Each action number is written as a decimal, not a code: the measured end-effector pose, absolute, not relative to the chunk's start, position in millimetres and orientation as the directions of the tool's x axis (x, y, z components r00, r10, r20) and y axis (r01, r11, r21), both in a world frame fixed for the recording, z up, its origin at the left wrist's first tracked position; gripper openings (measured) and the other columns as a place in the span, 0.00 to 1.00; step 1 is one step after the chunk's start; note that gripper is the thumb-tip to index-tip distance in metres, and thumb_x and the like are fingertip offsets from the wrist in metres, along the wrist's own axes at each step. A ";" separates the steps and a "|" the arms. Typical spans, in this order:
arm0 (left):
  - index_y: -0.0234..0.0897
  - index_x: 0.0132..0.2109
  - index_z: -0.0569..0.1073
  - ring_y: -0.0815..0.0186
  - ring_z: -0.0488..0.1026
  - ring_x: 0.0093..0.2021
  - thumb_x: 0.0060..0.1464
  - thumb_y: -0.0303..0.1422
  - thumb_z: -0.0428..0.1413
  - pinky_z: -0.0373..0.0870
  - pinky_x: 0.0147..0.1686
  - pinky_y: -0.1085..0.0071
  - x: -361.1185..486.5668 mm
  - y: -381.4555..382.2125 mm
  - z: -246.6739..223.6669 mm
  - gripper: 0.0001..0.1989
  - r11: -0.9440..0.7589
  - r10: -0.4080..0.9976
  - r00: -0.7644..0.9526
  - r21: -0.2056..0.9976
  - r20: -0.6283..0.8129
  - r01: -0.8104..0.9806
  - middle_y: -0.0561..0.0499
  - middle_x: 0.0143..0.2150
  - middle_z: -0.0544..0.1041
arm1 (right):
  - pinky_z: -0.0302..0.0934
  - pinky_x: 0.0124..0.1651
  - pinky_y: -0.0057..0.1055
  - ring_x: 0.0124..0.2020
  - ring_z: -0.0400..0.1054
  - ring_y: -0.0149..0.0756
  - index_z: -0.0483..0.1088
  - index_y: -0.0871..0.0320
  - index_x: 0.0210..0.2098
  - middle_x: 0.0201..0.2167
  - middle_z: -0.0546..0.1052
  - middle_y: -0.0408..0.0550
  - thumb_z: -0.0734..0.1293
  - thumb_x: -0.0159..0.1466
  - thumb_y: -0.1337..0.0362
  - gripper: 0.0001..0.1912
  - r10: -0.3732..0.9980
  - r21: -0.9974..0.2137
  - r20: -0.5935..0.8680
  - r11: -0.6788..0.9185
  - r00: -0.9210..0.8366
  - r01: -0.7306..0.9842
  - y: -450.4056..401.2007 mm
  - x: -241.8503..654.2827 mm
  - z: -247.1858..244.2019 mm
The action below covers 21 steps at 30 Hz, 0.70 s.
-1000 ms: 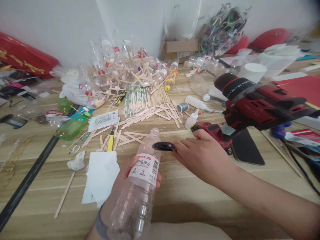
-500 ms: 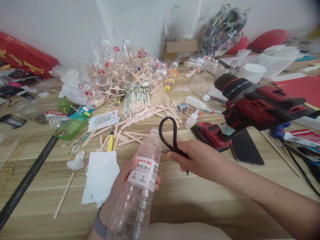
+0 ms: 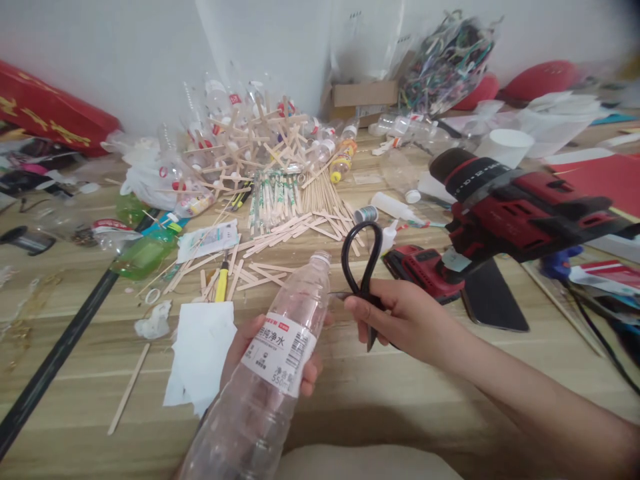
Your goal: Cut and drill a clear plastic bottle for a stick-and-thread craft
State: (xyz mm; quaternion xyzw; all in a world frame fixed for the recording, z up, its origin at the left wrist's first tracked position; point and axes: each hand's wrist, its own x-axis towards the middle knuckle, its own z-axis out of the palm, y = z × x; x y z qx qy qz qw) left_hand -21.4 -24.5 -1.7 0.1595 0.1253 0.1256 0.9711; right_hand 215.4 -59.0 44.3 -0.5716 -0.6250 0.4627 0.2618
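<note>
A clear plastic bottle (image 3: pixel 280 347) with a white label leans across the lower middle, its uncapped neck pointing up and away. My left hand (image 3: pixel 245 347) is wrapped round it from behind, fingertips showing at its right side. Just right of the bottle, my right hand (image 3: pixel 400 313) grips black-handled scissors (image 3: pixel 363 267), with the looped handle up. The blades are apart, one toward the bottle's shoulder and one downward; whether the tip touches the plastic is unclear.
A red and black drill (image 3: pixel 520 207) stands at the right beside a dark phone (image 3: pixel 495 293). Wooden sticks (image 3: pixel 280 233) and bottles are heaped at the back. White paper (image 3: pixel 200 353), a yellow cutter (image 3: pixel 221 283) and a long black bar (image 3: pixel 65 353) lie left.
The bottle has tilted further and turned, showing more of its label's right part. My right hand and the scissors have shifted to the right, and the blades look further apart.
</note>
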 end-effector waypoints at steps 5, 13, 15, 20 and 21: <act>0.27 0.52 0.76 0.61 0.79 0.29 0.48 0.50 0.60 0.71 0.27 0.73 -15.5 -40.5 -2.9 0.32 0.808 0.537 0.799 0.435 -0.268 -0.397 0.42 0.31 0.82 | 0.54 0.24 0.28 0.21 0.67 0.33 0.65 0.55 0.22 0.18 0.74 0.44 0.59 0.67 0.58 0.18 0.979 -0.726 0.025 0.156 -0.201 0.670 -65.4 213.7 52.7; 0.29 0.45 0.78 0.59 0.81 0.32 0.50 0.48 0.59 0.75 0.33 0.70 -17.2 -54.1 2.2 0.25 0.703 0.686 0.610 0.578 -0.397 -0.414 0.41 0.33 0.84 | 0.50 0.27 0.32 0.21 0.65 0.36 0.67 0.56 0.24 0.17 0.71 0.44 0.59 0.70 0.58 0.19 0.929 -0.386 0.261 0.350 -0.262 0.853 -71.0 213.5 41.3; 0.29 0.47 0.78 0.59 0.80 0.31 0.50 0.48 0.59 0.75 0.32 0.70 -16.3 -54.0 2.8 0.26 0.704 0.684 0.623 0.568 -0.379 -0.427 0.40 0.32 0.83 | 0.51 0.30 0.33 0.21 0.65 0.35 0.70 0.58 0.29 0.19 0.73 0.44 0.56 0.72 0.59 0.19 0.869 -0.248 0.373 0.430 -0.324 0.868 -69.9 213.8 39.2; 0.29 0.48 0.79 0.61 0.81 0.32 0.52 0.48 0.57 0.74 0.33 0.72 -14.0 -47.8 0.2 0.26 0.756 0.620 0.733 0.465 -0.280 -0.461 0.41 0.34 0.84 | 0.48 0.33 0.34 0.19 0.61 0.31 0.69 0.57 0.26 0.17 0.70 0.40 0.53 0.74 0.63 0.22 0.757 0.029 0.482 0.491 -0.442 0.871 -65.6 212.9 43.7; 0.29 0.48 0.79 0.61 0.81 0.34 0.53 0.47 0.58 0.74 0.35 0.72 -14.7 -45.2 -0.4 0.26 0.784 0.579 0.772 0.441 -0.262 -0.437 0.41 0.35 0.84 | 0.48 0.34 0.34 0.19 0.60 0.31 0.69 0.57 0.26 0.17 0.69 0.40 0.53 0.73 0.64 0.22 0.749 0.066 0.474 0.494 -0.463 0.867 -64.6 212.9 45.9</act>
